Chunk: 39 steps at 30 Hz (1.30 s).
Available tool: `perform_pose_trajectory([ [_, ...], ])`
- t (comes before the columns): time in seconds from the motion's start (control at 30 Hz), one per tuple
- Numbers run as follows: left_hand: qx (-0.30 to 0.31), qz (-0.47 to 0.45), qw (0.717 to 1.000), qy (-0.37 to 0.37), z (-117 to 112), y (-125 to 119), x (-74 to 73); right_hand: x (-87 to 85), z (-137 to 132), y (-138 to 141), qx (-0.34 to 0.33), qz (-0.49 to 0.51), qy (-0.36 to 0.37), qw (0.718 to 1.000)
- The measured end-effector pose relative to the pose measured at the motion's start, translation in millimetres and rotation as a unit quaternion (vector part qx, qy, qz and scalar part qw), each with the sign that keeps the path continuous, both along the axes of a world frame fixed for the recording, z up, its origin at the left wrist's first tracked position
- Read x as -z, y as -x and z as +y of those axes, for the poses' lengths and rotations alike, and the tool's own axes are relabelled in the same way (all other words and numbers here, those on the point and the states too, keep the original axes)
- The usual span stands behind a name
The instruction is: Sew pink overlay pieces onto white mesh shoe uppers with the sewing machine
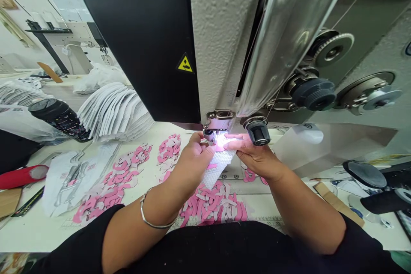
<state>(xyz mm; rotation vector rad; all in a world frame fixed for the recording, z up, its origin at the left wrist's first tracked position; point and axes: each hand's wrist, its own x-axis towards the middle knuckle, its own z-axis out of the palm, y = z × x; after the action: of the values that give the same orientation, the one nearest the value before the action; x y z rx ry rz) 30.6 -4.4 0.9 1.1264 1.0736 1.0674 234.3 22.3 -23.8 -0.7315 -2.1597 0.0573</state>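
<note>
Under the lit needle area of the sewing machine (221, 120) lies a white mesh fabric piece (214, 175) with a small pink patch on it. My left hand (196, 156) is closed at the fabric's left edge, thumb and fingers bent close beside the presser foot. From the other side, my right hand (253, 154) grips the fabric's right edge, its fingertips reaching into the bright light. Glare hides the exact spot where the fingertips meet the cloth. Below the fabric, a heap of pink and white curved cutouts (213, 205) lies near my body.
More pink cutouts (109, 188) spread across the left of the table. Stacked white fabric pieces (112, 111) stand behind them, beside a dark patterned bottle (59, 115). A printed white sheet (77, 180) lies at left. A black thread cone (387, 201) is at right.
</note>
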Motion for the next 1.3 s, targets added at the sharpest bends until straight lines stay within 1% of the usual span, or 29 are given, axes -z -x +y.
perform_pose_trajectory([
  [0.1, -0.010, -0.007, 1.000, -0.001, 0, -1, -1.2, -1.1, 0, 0, 0.013, -0.020, 0.006, 1.000],
  [0.27, 0.005, 0.015, 1.000, -0.010, 4, 3, 1.2, -1.7, 1, 0, 0.049, -0.050, 0.011, 0.997],
  [0.4, 0.000, 0.016, 1.000, -0.003, 9, 6, -0.2, -3.7, -2, 2, 0.040, -0.038, 0.006, 0.998],
  [0.47, -0.018, 0.013, 1.000, -0.004, 12, 8, -1.5, -3.3, -6, 3, 0.042, -0.032, -0.004, 0.999],
  [0.57, -0.043, 0.003, 0.999, -0.011, 17, 11, -1.3, -0.6, -12, 6, 0.069, -0.021, -0.026, 0.997],
  [0.67, -0.033, -0.018, 0.999, -0.019, 20, 15, 0.4, 1.5, -16, 9, 0.095, -0.021, -0.046, 0.994],
  [0.77, -0.026, -0.042, 0.999, -0.016, 20, 21, 1.5, 0.5, -20, 11, 0.122, -0.045, -0.058, 0.990],
  [0.87, -0.036, -0.082, 0.996, -0.003, 18, 27, 1.3, -3.6, -28, 15, 0.162, -0.093, -0.081, 0.979],
  [0.93, -0.049, -0.117, 0.992, 0.027, 15, 31, 1.1, -8.6, -36, 18, 0.188, -0.141, -0.092, 0.968],
  [1.0, -0.053, -0.147, 0.986, 0.056, 12, 33, 1.5, -15.1, -44, 22, 0.199, -0.188, -0.087, 0.958],
  [1.07, -0.041, -0.174, 0.982, 0.064, 8, 34, 2.8, -21.9, -51, 25, 0.196, -0.221, -0.074, 0.953],
  [1.17, -0.025, -0.205, 0.976, 0.062, 3, 32, 6.2, -28.4, -55, 28, 0.182, -0.245, -0.065, 0.950],
  [1.3, -0.030, -0.201, 0.976, 0.076, 3, 29, 9.6, -28.8, -54, 26, 0.170, -0.220, -0.052, 0.959],
])
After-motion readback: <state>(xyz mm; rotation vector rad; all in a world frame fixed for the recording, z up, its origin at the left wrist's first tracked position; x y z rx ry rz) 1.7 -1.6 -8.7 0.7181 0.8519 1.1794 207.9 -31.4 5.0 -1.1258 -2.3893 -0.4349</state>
